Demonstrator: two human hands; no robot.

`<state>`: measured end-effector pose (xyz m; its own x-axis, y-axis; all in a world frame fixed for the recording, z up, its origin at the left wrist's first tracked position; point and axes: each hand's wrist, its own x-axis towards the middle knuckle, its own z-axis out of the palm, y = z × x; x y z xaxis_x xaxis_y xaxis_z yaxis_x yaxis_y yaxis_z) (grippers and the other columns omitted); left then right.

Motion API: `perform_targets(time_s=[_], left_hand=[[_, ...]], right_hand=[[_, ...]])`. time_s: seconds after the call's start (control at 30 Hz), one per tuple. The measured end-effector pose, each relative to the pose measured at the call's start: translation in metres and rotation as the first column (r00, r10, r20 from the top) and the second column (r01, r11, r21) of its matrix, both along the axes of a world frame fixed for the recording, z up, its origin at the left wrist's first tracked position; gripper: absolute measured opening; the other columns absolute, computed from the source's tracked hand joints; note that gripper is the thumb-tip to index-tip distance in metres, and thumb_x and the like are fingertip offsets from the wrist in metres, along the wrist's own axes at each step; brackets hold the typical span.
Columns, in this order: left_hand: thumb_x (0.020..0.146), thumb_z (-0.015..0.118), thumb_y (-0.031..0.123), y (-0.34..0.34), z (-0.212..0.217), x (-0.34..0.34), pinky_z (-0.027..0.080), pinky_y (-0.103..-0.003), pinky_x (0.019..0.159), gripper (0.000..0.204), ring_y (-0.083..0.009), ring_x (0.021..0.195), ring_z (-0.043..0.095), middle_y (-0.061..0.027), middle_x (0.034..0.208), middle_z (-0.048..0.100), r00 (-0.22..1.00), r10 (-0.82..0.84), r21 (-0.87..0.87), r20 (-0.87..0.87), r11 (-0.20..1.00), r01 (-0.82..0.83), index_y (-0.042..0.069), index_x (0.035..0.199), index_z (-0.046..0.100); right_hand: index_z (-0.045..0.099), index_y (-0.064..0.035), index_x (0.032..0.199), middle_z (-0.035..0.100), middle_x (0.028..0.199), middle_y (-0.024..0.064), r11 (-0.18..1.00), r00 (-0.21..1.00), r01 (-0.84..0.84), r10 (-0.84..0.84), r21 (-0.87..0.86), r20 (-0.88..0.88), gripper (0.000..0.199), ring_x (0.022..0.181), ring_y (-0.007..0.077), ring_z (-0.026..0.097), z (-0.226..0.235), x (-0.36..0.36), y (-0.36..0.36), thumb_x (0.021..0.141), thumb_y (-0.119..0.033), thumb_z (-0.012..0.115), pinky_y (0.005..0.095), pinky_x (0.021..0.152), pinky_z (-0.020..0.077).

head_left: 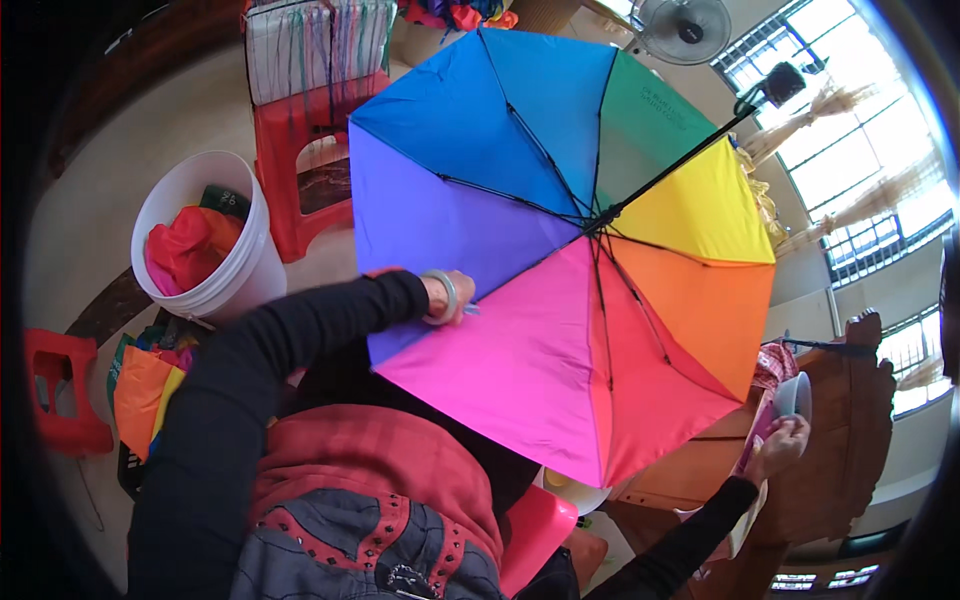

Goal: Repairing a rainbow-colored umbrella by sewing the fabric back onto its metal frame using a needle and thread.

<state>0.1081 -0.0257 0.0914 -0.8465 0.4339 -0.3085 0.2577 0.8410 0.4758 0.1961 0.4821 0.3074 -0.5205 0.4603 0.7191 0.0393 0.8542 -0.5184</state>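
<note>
An opened rainbow umbrella lies tilted in front of me, its inner side with black ribs facing me. Its black shaft rises to the upper right and ends in a dark handle. My left hand, with a pale bangle at the wrist, is closed at the rib between the purple and pink panels. A small bluish bit shows by its fingertips, too small to name. Far out to the right, my right hand has its fingers curled at the rim of a pale round bowl. The bowl's contents are hidden.
At left stands a white bucket with folded red cloth inside. Behind it, a red plastic stool bears a white box hung with coloured threads. Another red stool, folded colourful umbrellas, a fan and wooden furniture surround me.
</note>
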Motion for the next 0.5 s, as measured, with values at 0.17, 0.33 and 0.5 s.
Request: perform_targets(time_s=[0.17, 0.33, 0.5], left_hand=[[0.053, 0.064, 0.009, -0.036, 0.021, -0.049, 0.049, -0.035, 0.06, 0.015, -0.0287, 0.072, 0.062, -0.0183, 0.069, 0.06, 0.974, -0.177, -0.3, -0.142, 0.945, 0.128, 0.002, 0.065, 0.064], [0.063, 0.062, 0.009, -0.064, 0.057, -0.068, 0.049, -0.036, 0.069, 0.022, -0.0284, 0.083, 0.06, -0.0163, 0.084, 0.062, 0.911, -0.094, -0.428, -0.402, 0.898, -0.096, 0.004, 0.085, 0.064], [0.07, 0.056, 0.008, -0.059, 0.048, -0.089, 0.05, -0.037, 0.068, 0.019, -0.0276, 0.086, 0.06, -0.0161, 0.089, 0.061, 0.868, -0.05, -0.494, -0.494, 0.838, -0.233, 0.005, 0.087, 0.064]], right_hand=[[0.05, -0.0018, 0.076, 0.054, 0.07, 0.0107, 0.977, 0.967, -0.088, 0.037, 0.196, 0.252, 0.008, 0.053, 0.0193, 0.048, -0.07, 0.026, 0.058, 0.078, -0.007, 0.044, 0.0328, 0.051, 0.039], [0.051, -0.0041, 0.081, 0.054, 0.071, 0.0133, 0.976, 0.856, 0.125, -0.198, 0.179, 0.477, 0.008, 0.063, 0.0261, 0.053, -0.092, 0.018, -0.025, 0.077, -0.007, 0.045, 0.0358, 0.059, 0.0418], [0.052, -0.0034, 0.081, 0.054, 0.067, 0.0133, 0.863, 0.903, 0.182, -0.337, 0.472, 0.267, 0.008, 0.06, 0.0244, 0.053, -0.099, 0.035, -0.03, 0.078, -0.008, 0.045, 0.0354, 0.056, 0.0417]])
